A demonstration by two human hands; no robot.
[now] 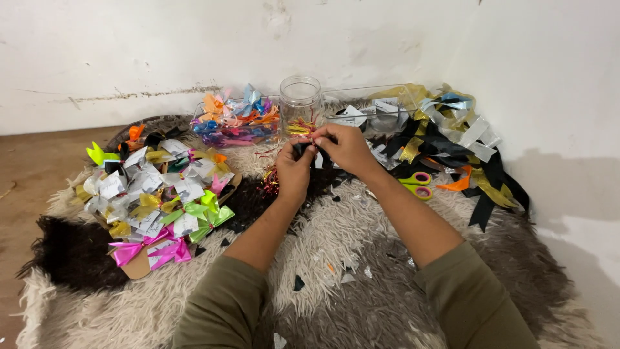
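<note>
My left hand [294, 169] and my right hand [347, 147] meet over the middle of a shaggy rug [361, 258]. Together they pinch a small black ribbon piece [303, 149] with a thin red tie at its top. Both sets of fingers are closed around it. Right behind the hands stands a clear glass jar [300, 103] with red and gold twist ties inside. Loose metallic ties [270, 178] lie on the rug just left of my left hand.
A heap of finished bows on cards [158, 194] lies at the left. A clear tray of coloured bows [236, 119] stands behind it, an emptier clear tray [368, 106] to its right. Black, gold and silver ribbon [452, 145] piles at the right, beside yellow-handled scissors [416, 184]. White walls close in behind and right.
</note>
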